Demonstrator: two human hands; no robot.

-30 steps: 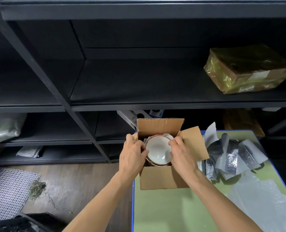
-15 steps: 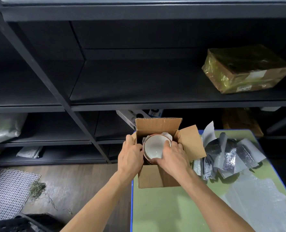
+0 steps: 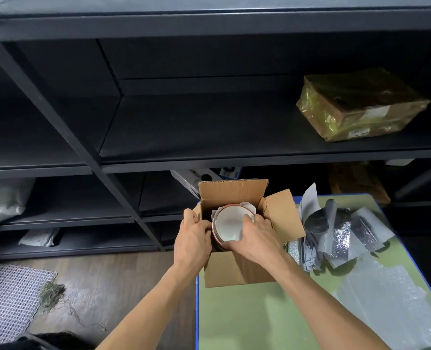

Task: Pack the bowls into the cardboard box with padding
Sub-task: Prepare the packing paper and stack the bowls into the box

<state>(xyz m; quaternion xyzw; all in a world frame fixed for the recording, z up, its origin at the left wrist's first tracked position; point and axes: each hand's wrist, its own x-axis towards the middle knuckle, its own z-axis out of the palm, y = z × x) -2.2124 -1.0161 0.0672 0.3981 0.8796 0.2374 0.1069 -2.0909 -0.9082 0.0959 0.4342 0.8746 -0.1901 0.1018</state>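
While both hands work at the open box, the scene reads as follows.

Bowl (image 3: 228, 224): white inside with a reddish rim; tilted on edge in the cardboard box, its hollow facing the camera. More rims show just behind and below it, so it sits in a stack; the count cannot be told.
Padding in box (image 3: 247, 207): pale wrap shows behind the bowl's upper right rim, between bowl and box wall.
Right hand (image 3: 253, 239): fingers curled over the bowl's right and lower rim, thumb on the white inner face; closed on the bowl.
Left hand (image 3: 193, 239): at the left wall of the box, thumb up along the outer corner, fingers bent inward to the bowl's left rim; whether they grip the bowl or only touch it cannot be told.
Cardboard box (image 3: 234, 270): brown, upright, top open, at the near-left corner of the table; rear flap stands up, right flap leans outward.
Table (image 3: 260, 319): green top with blue edge.
Foil padding pieces (image 3: 343, 236): silver and grey, crumpled in a heap just right of the box.
Bubble wrap sheet (image 3: 391, 299): clear, flat on the table, near the right edge.
Shelving (image 3: 209, 127): black, behind the table.
Parcel (image 3: 361, 107): wrapped in yellowish film with a white label, on the upper right shelf.
Floor mat (image 3: 10, 296): white mesh, lower left on the wooden floor.
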